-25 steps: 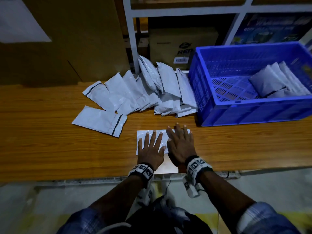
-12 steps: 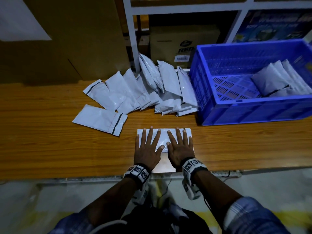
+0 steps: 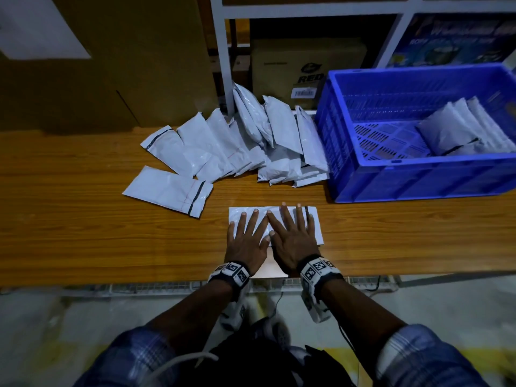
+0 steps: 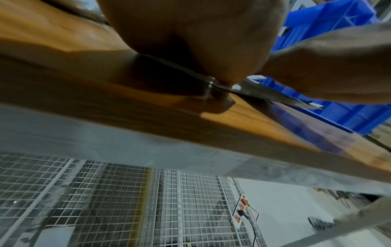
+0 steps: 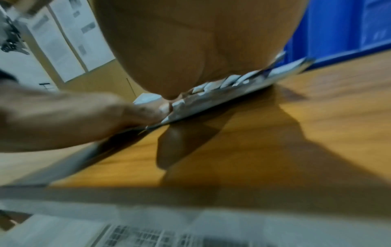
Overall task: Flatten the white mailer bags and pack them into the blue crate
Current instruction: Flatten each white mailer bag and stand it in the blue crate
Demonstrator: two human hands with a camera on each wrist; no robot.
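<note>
"RED" — cardboard box (image 3: 304,68), barcode label unreadable

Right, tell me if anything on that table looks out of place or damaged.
Nothing stands out. Both hands, left hand and right hand, press one mailer bag flat; the loose pile leans untidily beside the blue crate, awaiting flattening.

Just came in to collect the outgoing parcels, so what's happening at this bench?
A person is flattening a white mailer bag on the wooden table, left hand and right hand pressed flat on it, fingers spread. More unpacked bags lie heaped behind it. The blue crate to the right already holds a few bags.
</note>
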